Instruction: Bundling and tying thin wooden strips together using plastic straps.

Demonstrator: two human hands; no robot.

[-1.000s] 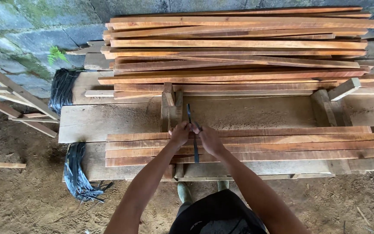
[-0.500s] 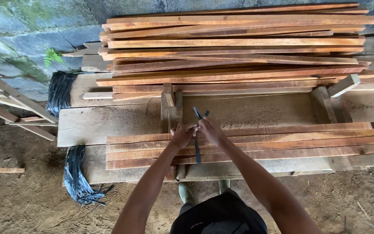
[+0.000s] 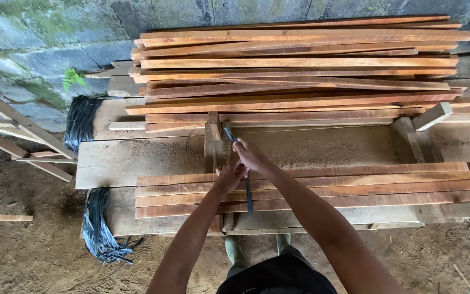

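big slat stack (image 3: 300, 65) fills upper frame | we see workbench (image 3: 137, 158) mid-frame, near slat bundle (image 3: 354, 188) lower centre-right | black strap coils (image 3: 98, 223) lower left | dark strap (image 3: 247, 190) crosses bundle at centre | right hand (image 3: 250, 155) fingers pinched on strap's upper end | left hand (image 3: 229, 175) fingers curled, gripping strap just below

Reddish-brown slats (image 3: 311, 188); black strap (image 3: 247, 190); grey-green mossy wall (image 3: 39, 49).

one head camera looks steeply down, close above the workbench (image 3: 137, 163).
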